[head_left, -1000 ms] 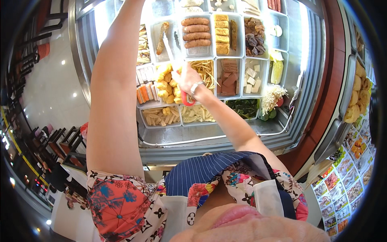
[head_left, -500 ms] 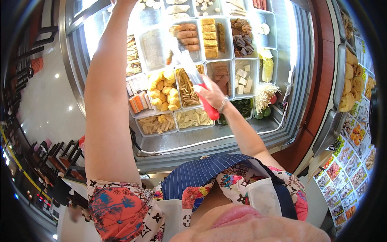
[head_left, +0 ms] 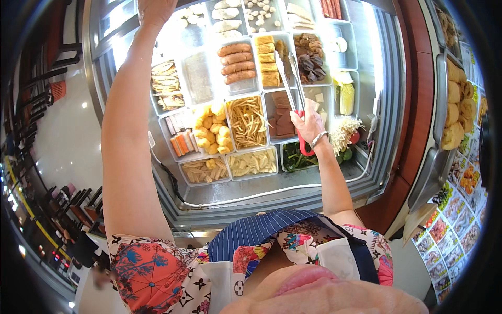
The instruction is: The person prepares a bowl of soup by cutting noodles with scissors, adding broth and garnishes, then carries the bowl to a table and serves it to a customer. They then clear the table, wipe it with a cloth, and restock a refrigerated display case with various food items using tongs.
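My right hand (head_left: 308, 125) is wrapped round the red handle of metal tongs (head_left: 299, 86). Their arms are spread, with the tips above the tray of yellow fried tofu rolls (head_left: 269, 63) and beside the dark wood-ear-like pieces (head_left: 312, 68). Nothing shows between the tips. Under the hand and tongs lie pinkish-brown slabs (head_left: 284, 123) and partly hidden pale cubes (head_left: 320, 98). Several browned sausages (head_left: 237, 64) lie in the tray to the left. My left hand (head_left: 157, 10) is raised at the case's far left edge; its fingers are cut off by the picture's top.
A lit metal display case (head_left: 230, 194) holds many clear trays, including yellow puffs (head_left: 213, 131) and brown strips (head_left: 246, 123). A white cable (head_left: 261, 189) runs along its near side. Enoki mushrooms (head_left: 345, 133) lie at the right. Beyond the wooden edge stands a tray of fried rolls (head_left: 457, 104).
My right hand and the tongs have swung right, from the sausage tray to the tofu rolls and dark pieces. The sausages now show unobstructed. My left hand has come further into view.
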{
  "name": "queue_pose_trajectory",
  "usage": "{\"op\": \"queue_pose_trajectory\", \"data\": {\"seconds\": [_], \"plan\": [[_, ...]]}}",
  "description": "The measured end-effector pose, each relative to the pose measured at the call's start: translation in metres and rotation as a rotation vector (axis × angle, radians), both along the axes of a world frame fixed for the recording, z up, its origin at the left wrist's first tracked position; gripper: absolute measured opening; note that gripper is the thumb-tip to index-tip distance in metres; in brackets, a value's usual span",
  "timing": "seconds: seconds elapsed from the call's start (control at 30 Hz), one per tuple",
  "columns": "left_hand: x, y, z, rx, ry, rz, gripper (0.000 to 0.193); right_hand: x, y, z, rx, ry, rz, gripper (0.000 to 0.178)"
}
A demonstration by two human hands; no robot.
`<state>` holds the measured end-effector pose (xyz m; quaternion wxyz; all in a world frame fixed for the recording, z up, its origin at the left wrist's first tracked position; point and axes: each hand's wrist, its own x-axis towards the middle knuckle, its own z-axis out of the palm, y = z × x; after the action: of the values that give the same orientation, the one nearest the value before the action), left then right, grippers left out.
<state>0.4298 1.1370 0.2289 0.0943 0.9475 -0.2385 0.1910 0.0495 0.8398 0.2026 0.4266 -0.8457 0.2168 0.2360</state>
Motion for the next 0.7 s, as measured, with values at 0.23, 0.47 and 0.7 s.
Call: {"op": "queue_pose_trajectory", "data": {"seconds": [0.23,0.47,0.7], "plan": [[0.011,0.005,-0.008,0.038,-0.124,0.024,0.043,-0.024,0.035,-0.002,0.036,-0.202,-0.045,0.053],[0.049,0.024,0.014,0.095,-0.372,-0.111,0.035,-0.029,0.025,0.002,0.016,-0.174,-0.089,0.055],[0.056,0.027,0.050,-0.054,-0.115,-0.118,0.035,0.065,-0.068,-0.004,-0.300,-0.191,0.049,0.040]]}}
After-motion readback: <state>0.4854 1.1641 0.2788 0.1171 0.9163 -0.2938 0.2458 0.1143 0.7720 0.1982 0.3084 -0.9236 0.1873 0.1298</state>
